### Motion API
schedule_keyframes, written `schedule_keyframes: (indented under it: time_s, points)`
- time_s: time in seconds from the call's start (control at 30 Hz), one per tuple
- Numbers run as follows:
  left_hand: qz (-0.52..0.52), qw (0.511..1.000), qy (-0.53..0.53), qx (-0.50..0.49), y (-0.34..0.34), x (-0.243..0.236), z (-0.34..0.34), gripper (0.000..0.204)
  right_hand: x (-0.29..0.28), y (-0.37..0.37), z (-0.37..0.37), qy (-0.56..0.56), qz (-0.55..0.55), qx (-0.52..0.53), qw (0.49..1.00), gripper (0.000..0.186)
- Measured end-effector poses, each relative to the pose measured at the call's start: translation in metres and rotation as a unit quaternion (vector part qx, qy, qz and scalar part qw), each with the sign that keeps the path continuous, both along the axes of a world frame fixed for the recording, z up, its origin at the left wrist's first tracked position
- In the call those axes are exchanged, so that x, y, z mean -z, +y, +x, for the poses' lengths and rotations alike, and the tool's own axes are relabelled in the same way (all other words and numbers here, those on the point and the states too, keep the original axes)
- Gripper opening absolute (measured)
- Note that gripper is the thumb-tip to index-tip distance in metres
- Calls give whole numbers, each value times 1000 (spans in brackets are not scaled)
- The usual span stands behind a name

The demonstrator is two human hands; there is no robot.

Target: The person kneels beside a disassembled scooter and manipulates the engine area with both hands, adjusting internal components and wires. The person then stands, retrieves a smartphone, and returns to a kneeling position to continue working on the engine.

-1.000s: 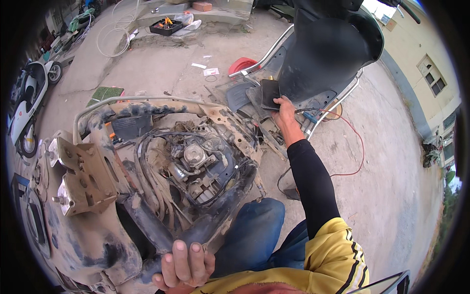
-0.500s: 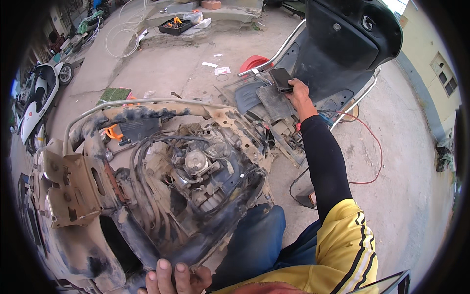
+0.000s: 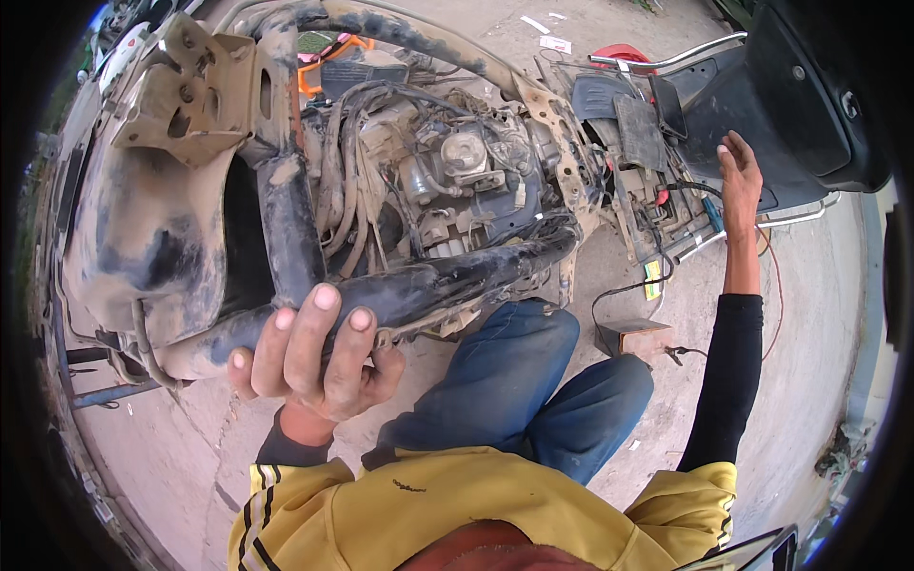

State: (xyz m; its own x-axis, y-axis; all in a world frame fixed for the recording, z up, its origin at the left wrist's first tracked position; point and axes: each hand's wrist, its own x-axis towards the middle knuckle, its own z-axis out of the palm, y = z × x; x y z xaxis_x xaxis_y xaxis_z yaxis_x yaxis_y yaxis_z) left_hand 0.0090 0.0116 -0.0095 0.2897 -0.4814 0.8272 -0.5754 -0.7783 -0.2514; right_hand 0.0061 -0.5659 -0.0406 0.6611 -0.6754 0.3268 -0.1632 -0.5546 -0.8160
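My left hand is curled over a dusty black tube of a stripped scooter frame, whose engine shows with hoses and wiring around it. A bent rusty bracket sits at the frame's left. My right hand is empty, fingers loosely extended, just below a small black rectangular object lying by a flat dark panel and loose parts. Beside it is a large black plastic body piece with metal side rails.
My bent knees are below the frame. A box-like object with cables sits on the concrete at right, with a red hose. A red tub and paper scraps lie beyond the frame. A wall runs along the right edge.
My right hand has let go of the black rectangular object and drawn back slightly. My view has tilted down, so the frame appears higher. My left hand stays on the frame.
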Motion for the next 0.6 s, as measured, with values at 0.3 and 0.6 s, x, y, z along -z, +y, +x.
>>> schedule_keyframes:
  time_s: [0.3,0.6]
  points:
    - [-25,999,20,-15,-3,0,-5,40,27,143,-18,2,-136,-115,984,34]
    - [-20,999,31,-6,-6,-3,-5,42,101,173,54,26,-74,-129,989,42]
